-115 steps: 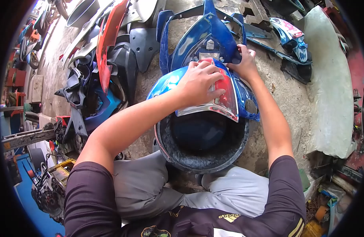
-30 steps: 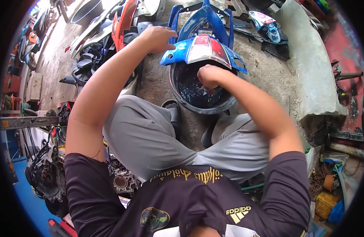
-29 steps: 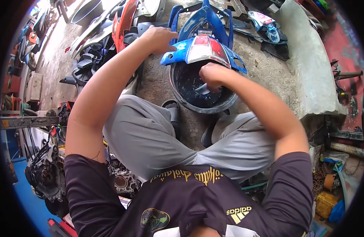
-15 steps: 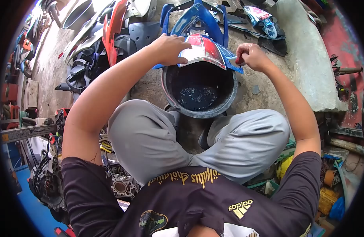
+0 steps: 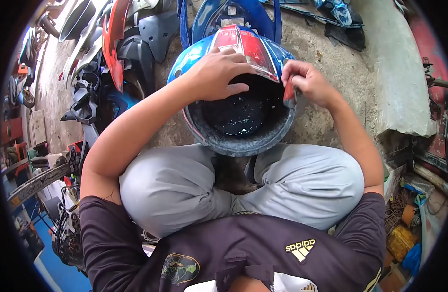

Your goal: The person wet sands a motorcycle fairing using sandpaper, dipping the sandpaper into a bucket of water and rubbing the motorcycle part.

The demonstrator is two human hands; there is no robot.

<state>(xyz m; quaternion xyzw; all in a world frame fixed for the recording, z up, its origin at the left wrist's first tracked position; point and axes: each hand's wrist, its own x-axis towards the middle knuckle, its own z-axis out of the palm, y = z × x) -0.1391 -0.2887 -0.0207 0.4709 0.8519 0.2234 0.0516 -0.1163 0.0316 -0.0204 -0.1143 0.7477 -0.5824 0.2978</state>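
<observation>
A blue motorcycle body panel (image 5: 284,54) with a red and white middle section lies over the far rim of a black bucket (image 5: 243,146). Dark water (image 5: 233,114) with light specks shows inside the bucket. My left hand (image 5: 219,73) rests on the panel's near edge, fingers stretched out and thumb apart over the bucket opening. At the panel's right corner, my right hand (image 5: 309,83) is closed on a small folded red and grey piece (image 5: 289,95) that looks like sandpaper. That piece hangs by the bucket's right rim.
My bent legs (image 5: 168,182) flank the bucket. Several loose fairings, among them an orange one (image 5: 113,46), lie at the left. Blue panel parts (image 5: 338,12) lie at the far right, beside a pale concrete ledge (image 5: 399,73). Engine parts (image 5: 66,233) stand at lower left.
The panel has turned and tilted over the bucket, showing more of its blue left side. Both hands sit lower in view. The red and grey piece now points downward from my right hand.
</observation>
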